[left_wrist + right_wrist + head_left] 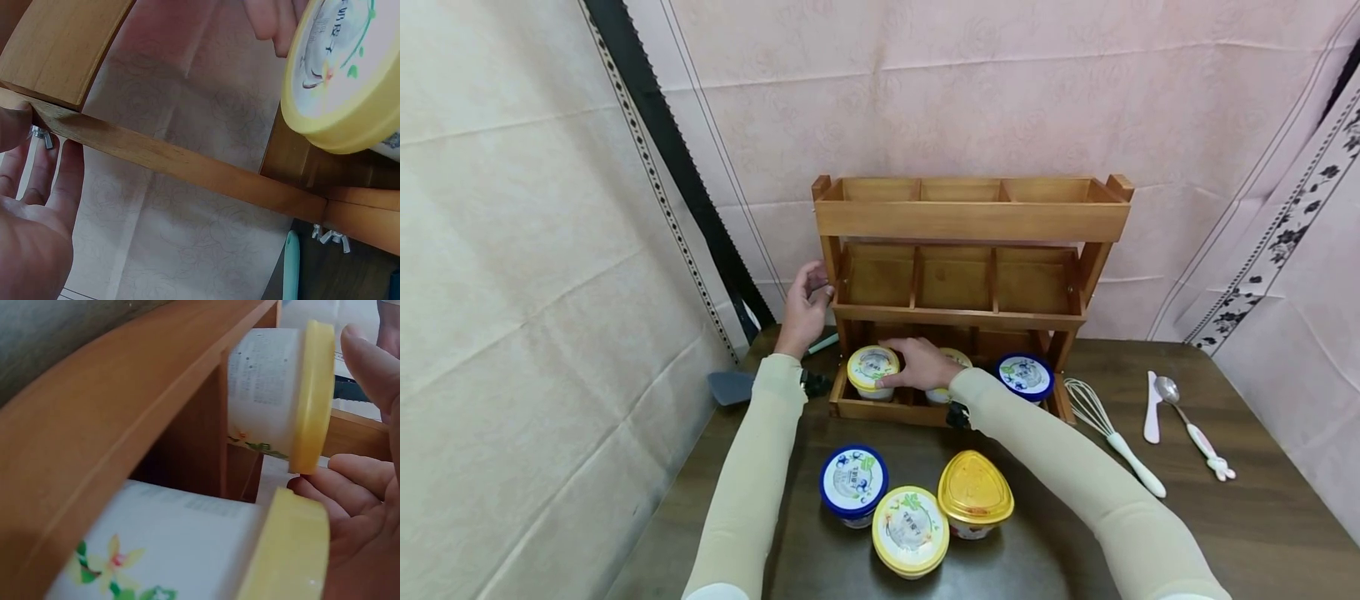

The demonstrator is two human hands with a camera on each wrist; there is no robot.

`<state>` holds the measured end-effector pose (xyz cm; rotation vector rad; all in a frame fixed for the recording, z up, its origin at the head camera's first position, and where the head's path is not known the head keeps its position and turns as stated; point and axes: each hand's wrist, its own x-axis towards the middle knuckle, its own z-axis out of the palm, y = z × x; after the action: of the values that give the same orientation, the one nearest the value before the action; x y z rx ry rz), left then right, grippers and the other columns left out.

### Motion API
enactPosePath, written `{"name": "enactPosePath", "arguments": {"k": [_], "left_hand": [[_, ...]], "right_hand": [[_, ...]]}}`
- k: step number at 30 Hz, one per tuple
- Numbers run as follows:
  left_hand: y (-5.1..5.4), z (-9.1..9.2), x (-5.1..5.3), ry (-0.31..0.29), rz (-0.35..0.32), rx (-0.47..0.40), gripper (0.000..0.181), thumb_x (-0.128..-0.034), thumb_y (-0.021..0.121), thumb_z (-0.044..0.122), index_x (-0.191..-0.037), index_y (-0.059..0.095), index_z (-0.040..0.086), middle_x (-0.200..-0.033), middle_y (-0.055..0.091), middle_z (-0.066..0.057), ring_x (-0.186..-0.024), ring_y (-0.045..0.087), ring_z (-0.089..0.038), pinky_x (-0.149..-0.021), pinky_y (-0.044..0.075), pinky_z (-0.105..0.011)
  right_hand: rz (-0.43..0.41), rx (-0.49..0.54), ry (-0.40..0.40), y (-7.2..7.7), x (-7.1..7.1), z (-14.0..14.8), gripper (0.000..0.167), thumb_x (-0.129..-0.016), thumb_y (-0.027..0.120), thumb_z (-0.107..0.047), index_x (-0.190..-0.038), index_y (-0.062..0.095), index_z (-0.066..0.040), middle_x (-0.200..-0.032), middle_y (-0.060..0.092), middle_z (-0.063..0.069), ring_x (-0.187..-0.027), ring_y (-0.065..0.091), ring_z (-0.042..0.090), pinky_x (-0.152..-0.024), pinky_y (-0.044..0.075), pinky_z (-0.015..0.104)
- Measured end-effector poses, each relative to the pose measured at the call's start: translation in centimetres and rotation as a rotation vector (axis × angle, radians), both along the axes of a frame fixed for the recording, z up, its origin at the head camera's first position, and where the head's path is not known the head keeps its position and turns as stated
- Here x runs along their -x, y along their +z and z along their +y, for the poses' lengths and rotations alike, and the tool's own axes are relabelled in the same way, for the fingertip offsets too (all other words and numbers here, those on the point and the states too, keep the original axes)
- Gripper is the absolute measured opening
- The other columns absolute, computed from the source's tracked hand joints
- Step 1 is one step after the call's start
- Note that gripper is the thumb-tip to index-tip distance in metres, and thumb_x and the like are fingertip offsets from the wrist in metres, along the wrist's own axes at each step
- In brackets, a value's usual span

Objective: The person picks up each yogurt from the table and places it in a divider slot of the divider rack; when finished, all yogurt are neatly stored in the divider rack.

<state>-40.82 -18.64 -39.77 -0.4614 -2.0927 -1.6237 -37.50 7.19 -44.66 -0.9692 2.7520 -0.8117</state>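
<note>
The yellow tub (pixel 872 365) sits bottom-left in the rack (pixel 973 222), the right hand (pixel 922 363) spread around it, partly blocking the middle tub (pixel 956 357). The left hand (pixel 805 310) pinches the rack's left upright (pixel 831 257). Front tubs (pixel 911 530) stand before the rack.

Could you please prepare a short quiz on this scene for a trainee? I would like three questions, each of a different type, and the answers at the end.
1. How many tubs stand on the table in front of the wooden rack?
2. True or false: the right hand is at the rack's bottom tier, next to a yellow-lidded tub.
3. Which utensil lies nearest to the rack's right side?
A) spoon
B) whisk
C) knife

Key: 1. Three. 2. True. 3. B.
</note>
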Motion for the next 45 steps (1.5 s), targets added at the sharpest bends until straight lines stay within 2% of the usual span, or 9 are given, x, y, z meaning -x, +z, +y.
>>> {"name": "enactPosePath", "arguments": {"k": [7,14,20,25,32,39,45], "left_hand": [[0.0,0.0,-0.1,0.001,0.004,0.003,0.045,-0.1062,0.059,0.002,-0.148,0.053,0.018,-0.135,0.058,-0.013,-0.130,0.060,-0.029,-0.117,0.047,-0.051],[0.1,0.0,0.0,-0.003,0.012,-0.012,0.045,-0.1058,0.058,0.001,-0.148,0.052,0.017,-0.135,0.057,-0.013,-0.130,0.060,-0.029,-0.117,0.047,-0.049],[0.3,0.2,0.3,-0.004,0.019,-0.017,0.044,-0.1059,0.058,0.001,-0.147,0.053,0.017,-0.134,0.057,-0.013,-0.130,0.059,-0.029,-0.118,0.046,-0.048],[0.1,0.2,0.5,-0.012,0.019,-0.019,0.045,-0.1060,0.056,0.000,-0.147,0.053,0.018,-0.136,0.057,-0.012,-0.131,0.059,-0.028,-0.118,0.046,-0.048],[-0.3,-0.1,0.3,-0.023,0.001,-0.033,0.043,-0.1068,0.058,0.003,-0.148,0.052,0.018,-0.136,0.057,-0.012,-0.133,0.058,-0.028,-0.118,0.046,-0.051],[-0.3,0.0,0.3,-0.020,-0.016,-0.040,0.045,-0.1068,0.058,0.003,-0.150,0.050,0.013,-0.140,0.056,-0.016,-0.135,0.056,-0.031,-0.118,0.045,-0.053],[1.6,1.0,-1.9,-0.011,-0.039,-0.040,0.046,-0.1061,0.053,-0.005,-0.151,0.047,0.005,-0.141,0.053,-0.023,-0.137,0.053,-0.038,-0.120,0.042,-0.056]], "right_hand": [[-0.006,0.028,0.005,0.8,-1.1,0.8,0.087,-0.091,0.082,-0.050,-0.159,0.047,-0.009,-0.159,0.054,0.012,-0.146,0.052,0.030,-0.122,0.043,0.049],[0.014,0.064,0.021,1.7,-2.2,2.1,0.078,-0.094,0.079,-0.048,-0.157,0.049,-0.011,-0.157,0.056,0.012,-0.144,0.054,0.031,-0.119,0.047,0.050],[-0.022,0.152,0.007,2.6,-3.5,3.8,0.073,-0.096,0.077,-0.046,-0.157,0.050,-0.015,-0.157,0.056,0.009,-0.143,0.056,0.030,-0.113,0.052,0.050],[-0.066,0.214,0.016,3.3,-4.9,5.5,0.070,-0.098,0.074,-0.049,-0.156,0.049,-0.019,-0.157,0.056,0.008,-0.144,0.055,0.028,-0.115,0.050,0.051],[-0.119,0.328,0.016,3.4,-6.9,7.9,0.064,-0.100,0.073,-0.043,-0.155,0.051,-0.019,-0.155,0.058,0.010,-0.143,0.055,0.036,-0.114,0.049,0.056],[-0.111,0.334,-0.007,2.9,-9.0,10.2,0.061,-0.102,0.071,-0.041,-0.153,0.053,-0.015,-0.153,0.059,0.014,-0.140,0.057,0.035,-0.109,0.053,0.059],[-0.082,0.360,-0.009,2.1,-10.8,12.0,0.053,-0.104,0.069,-0.039,-0.150,0.056,-0.017,-0.149,0.062,0.017,-0.135,0.062,0.036,-0.107,0.054,0.057]]}}
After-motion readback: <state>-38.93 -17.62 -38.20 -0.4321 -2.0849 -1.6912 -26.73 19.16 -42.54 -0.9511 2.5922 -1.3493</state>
